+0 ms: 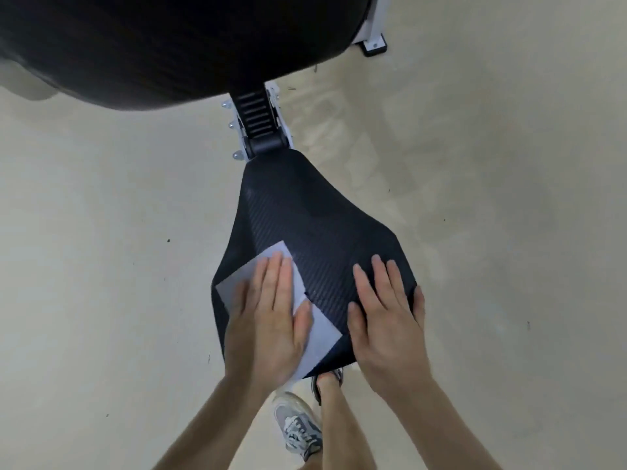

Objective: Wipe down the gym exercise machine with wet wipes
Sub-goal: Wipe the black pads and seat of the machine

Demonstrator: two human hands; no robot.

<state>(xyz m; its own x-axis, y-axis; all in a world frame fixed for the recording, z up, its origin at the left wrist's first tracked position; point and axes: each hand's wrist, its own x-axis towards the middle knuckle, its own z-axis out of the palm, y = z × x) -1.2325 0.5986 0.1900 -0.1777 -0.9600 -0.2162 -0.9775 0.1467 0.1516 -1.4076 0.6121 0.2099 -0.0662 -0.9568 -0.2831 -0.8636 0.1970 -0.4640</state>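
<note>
A black textured seat pad [305,215] of the exercise machine fills the middle of the view. A white wet wipe [320,337] lies spread flat on the pad's near left part. My left hand [268,320] presses flat on the wipe with straight fingers. My right hand [386,317] rests flat on the pad's near right part, fingers straight, its little finger over the right edge. The wipe's middle is hidden under my left hand.
A large black padded part [152,45] of the machine looms at the top. A white frame with a black slotted adjuster [259,120] joins it to the seat. A white frame foot [373,44] stands top right. Pale floor [101,249] lies around; my shoes [298,425] are below the seat.
</note>
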